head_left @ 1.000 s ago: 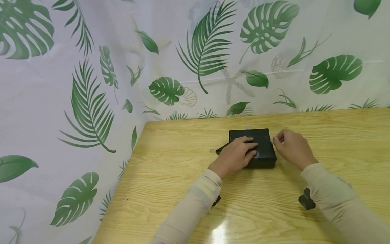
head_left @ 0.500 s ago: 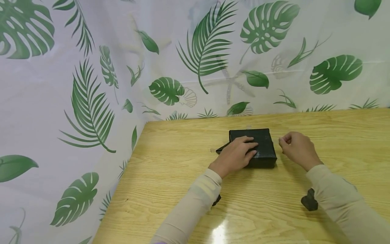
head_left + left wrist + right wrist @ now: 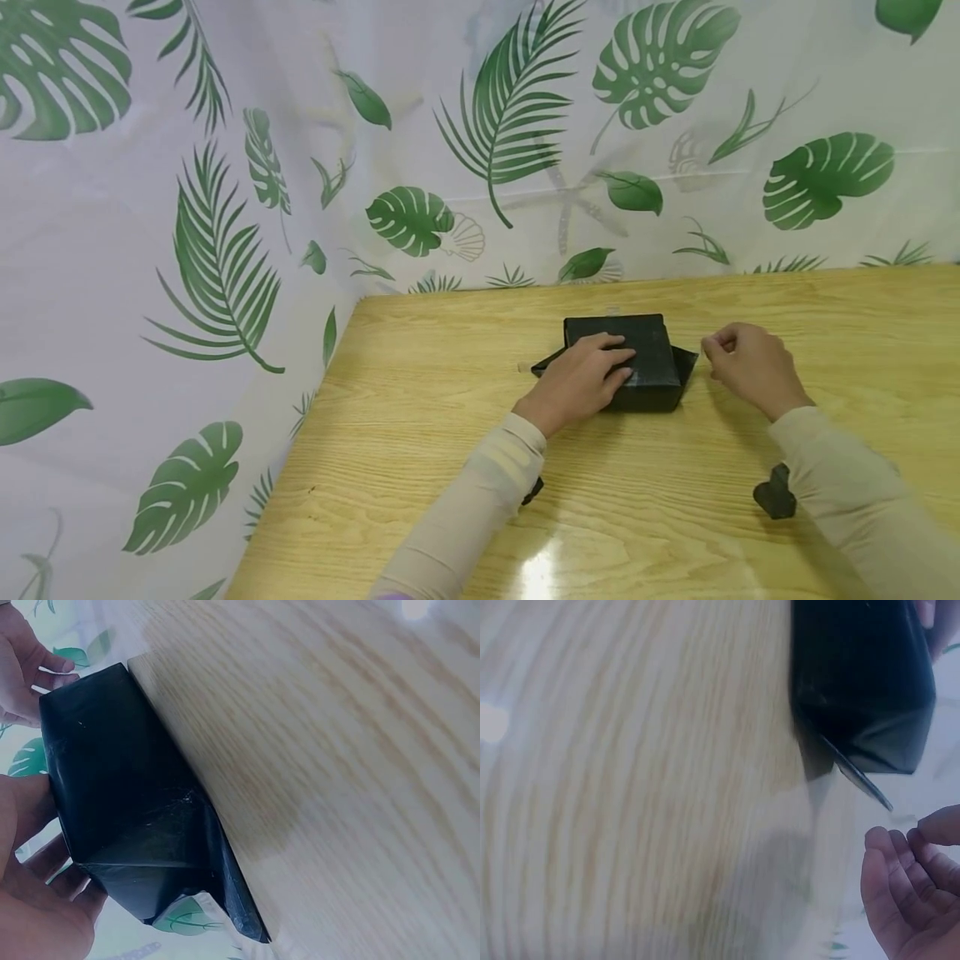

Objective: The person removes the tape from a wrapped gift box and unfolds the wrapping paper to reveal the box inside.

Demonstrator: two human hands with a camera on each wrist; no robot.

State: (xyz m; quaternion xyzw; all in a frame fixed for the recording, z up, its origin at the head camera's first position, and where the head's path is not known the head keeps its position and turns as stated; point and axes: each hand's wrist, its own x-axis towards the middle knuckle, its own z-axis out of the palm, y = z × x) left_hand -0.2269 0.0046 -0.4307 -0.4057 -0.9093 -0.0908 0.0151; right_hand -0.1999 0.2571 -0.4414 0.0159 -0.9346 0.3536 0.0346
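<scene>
A box wrapped in black sheeting (image 3: 637, 337) lies on the wooden table. My left hand (image 3: 577, 379) rests on its top with fingers spread and fairly straight. In the left wrist view, that hand (image 3: 45, 900) lies along the box's edge. A pointed flap of the wrapping (image 3: 684, 367) sticks out at the box's right end; another shows at the left. Just beyond the right flap's tip, my right hand (image 3: 757, 367) pinches a small piece of clear tape (image 3: 904, 819) between thumb and forefinger. The tape is faint, and whether it sticks to the flap is hard to tell.
Small clear tape tabs show at the box's back edge (image 3: 613, 311) and by the left flap (image 3: 523, 367). A leaf-print curtain (image 3: 525, 125) hangs behind and to the left of the wooden table (image 3: 405, 417). Dark gear (image 3: 776, 493) sits under the right sleeve.
My right hand has moved rightward, away from the box's end. The right flap, not visible before, now juts out. My left hand has stayed on the box.
</scene>
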